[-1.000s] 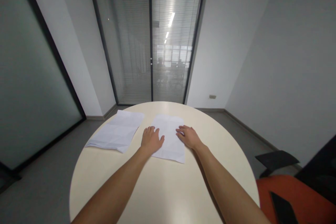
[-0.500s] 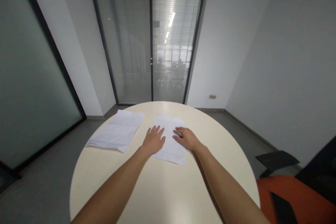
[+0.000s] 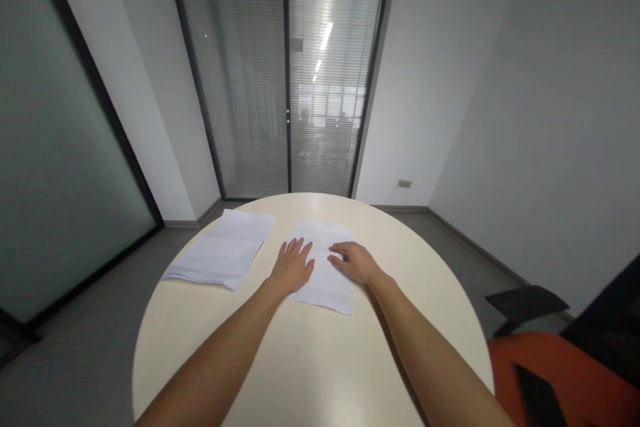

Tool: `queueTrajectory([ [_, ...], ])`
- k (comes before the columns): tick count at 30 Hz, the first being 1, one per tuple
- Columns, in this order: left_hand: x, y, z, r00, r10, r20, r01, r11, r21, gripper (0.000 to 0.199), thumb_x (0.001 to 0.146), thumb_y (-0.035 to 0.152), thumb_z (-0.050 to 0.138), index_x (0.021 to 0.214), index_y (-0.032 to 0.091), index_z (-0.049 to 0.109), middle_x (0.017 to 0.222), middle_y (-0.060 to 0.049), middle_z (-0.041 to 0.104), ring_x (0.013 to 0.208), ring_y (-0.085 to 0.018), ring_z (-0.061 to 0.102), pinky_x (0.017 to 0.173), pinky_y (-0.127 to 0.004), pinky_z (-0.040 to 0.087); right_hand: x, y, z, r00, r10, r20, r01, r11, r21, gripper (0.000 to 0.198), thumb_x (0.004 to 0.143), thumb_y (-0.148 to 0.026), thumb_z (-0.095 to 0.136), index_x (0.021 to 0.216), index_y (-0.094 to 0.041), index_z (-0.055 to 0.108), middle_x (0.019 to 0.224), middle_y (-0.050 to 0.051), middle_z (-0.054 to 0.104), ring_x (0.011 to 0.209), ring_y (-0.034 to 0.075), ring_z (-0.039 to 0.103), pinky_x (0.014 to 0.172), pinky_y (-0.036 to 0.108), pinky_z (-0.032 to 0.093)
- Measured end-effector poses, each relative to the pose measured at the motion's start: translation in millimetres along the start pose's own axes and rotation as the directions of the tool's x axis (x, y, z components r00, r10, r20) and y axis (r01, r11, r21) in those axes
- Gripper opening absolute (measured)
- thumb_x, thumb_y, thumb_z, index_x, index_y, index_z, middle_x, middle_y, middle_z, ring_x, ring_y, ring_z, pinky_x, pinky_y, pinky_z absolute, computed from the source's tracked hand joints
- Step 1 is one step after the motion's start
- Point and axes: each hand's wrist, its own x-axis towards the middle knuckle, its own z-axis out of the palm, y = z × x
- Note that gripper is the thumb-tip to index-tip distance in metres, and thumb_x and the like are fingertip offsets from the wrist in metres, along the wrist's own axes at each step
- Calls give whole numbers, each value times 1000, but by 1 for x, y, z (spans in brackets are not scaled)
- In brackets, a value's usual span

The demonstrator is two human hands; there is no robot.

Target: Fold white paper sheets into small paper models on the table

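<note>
Round desk [image 3: 310,360], sheet [image 3: 321,283] on far half under my hands. Left hand [image 3: 293,272] spread flat; right hand [image 3: 356,262] loosely curled, thumb parted from fingers. I'd press lightly, evenly, lest sheet skid.

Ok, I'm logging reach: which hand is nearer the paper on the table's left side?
Left. The left hand is just right of that paper, on the middle sheet; the right hand is farther off, at the sheet's right edge.
</note>
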Motion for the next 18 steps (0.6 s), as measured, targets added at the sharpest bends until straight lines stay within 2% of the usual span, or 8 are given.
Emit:
queueTrajectory([
  [7, 0, 0, -4, 998, 18, -61, -19, 1000, -15, 52, 99, 36, 43, 147, 17, 48, 153, -15, 48, 141, -32, 43, 121, -54, 23, 0, -3, -5, 1000, 6, 5, -6, 1000, 24, 35, 95, -43, 57, 116, -22, 76, 119, 7, 75, 110, 24, 68, 99, 33, 48],
  [14, 1, -1, -9, 991, 28, -130, -36, 998, -54, 46, 97, 32, 49, 141, 21, 53, 137, -12, 61, 130, -29, 50, 122, -54, 19, 0, -7, -9, 997, 62, 47, -63, 998, 27, 37, 99, -46, 51, 111, -24, 78, 116, 6, 76, 109, 25, 68, 94, 32, 48],
  [18, 3, -3, -10, 986, 28, -163, -36, 998, -42, 36, 96, 30, 52, 130, 22, 60, 127, -10, 66, 123, -28, 54, 122, -51, 20, -1, -8, -11, 994, 99, 43, -99, 995, -11, 39, 101, -47, 46, 109, -25, 77, 111, 7, 77, 103, 25, 70, 87, 30, 49],
])
